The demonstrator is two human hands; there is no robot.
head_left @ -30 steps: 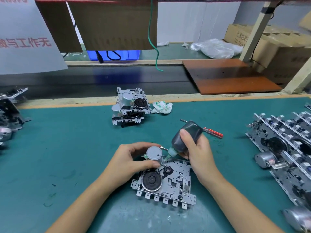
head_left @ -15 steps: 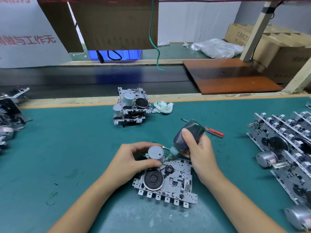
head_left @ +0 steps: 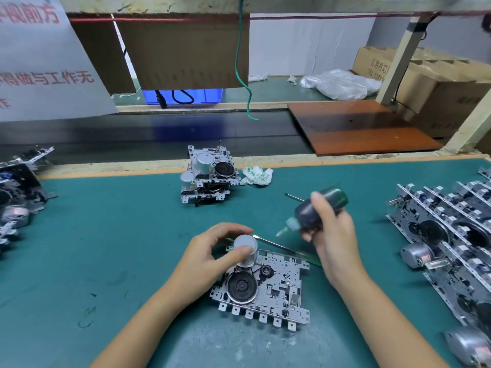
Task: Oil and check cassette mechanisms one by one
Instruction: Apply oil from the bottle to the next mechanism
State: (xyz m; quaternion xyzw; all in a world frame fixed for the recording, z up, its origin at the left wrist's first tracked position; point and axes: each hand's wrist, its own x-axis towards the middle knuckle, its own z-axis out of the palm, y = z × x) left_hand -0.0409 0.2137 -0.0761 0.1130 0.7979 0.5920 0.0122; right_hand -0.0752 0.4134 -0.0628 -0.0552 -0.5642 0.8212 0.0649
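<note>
A silver cassette mechanism [head_left: 276, 290] lies flat on the green mat near me, black flywheel up and a grey motor can [head_left: 245, 247] at its far left corner. My left hand [head_left: 210, 258] grips that motor can with thumb and fingers curled round it. My right hand [head_left: 332, 235] holds a dark oil bottle [head_left: 318, 208] tilted left, its pale nozzle [head_left: 285, 229] hanging in the air above and right of the motor, apart from the mechanism. Thin tweezers [head_left: 281, 247] lie behind the mechanism, partly under my right hand.
Two stacked mechanisms [head_left: 210, 179] stand at the mat's far middle beside a crumpled wrapper [head_left: 256, 176]. Rows of mechanisms [head_left: 446, 235] fill the right side, more lie at the left edge [head_left: 16, 197]. A screwdriver shaft [head_left: 293, 197] shows behind the bottle. A conveyor belt [head_left: 132, 139] runs beyond the mat.
My right hand has lifted the oil bottle up and to the right, taking the nozzle off the mechanism. My left hand stays on the motor can.
</note>
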